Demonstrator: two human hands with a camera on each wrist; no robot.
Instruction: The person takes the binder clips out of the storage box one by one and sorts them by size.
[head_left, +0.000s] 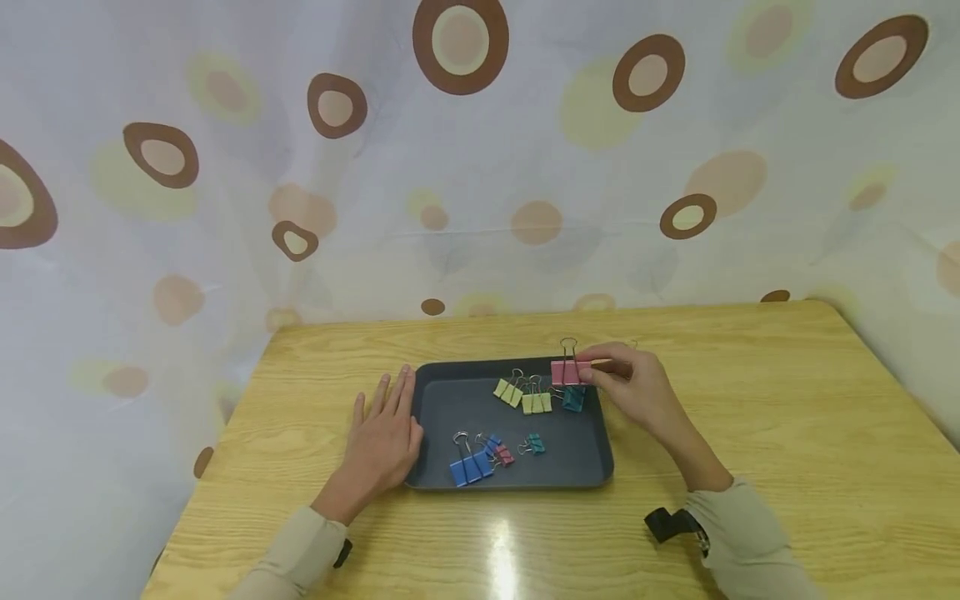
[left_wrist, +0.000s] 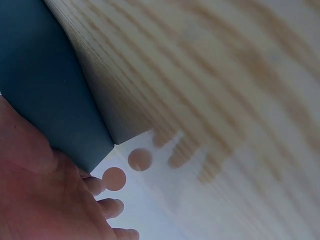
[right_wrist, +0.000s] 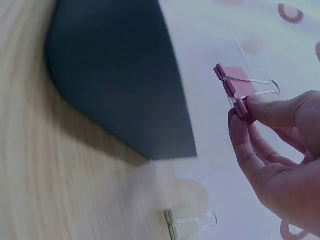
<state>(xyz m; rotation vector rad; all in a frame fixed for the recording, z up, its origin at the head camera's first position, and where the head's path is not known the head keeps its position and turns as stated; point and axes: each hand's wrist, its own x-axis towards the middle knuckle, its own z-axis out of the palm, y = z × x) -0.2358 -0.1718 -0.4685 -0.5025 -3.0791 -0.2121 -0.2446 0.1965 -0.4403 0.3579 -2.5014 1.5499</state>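
Note:
My right hand pinches a large pink binder clip between thumb and fingers, above the tray's back right corner. In the right wrist view the pink binder clip has its wire handles spread apart. Flat on the table, my left hand lies with straight fingers along the left edge of the dark grey tray. Inside the tray are two yellow binder clips, a larger teal clip partly behind the pink one, a large blue clip, and small blue, pink and teal clips.
A pale yellow binder clip appears at the bottom of the right wrist view; in the head view a wire loop shows behind my right hand. The wooden table meets a patterned curtain at the back.

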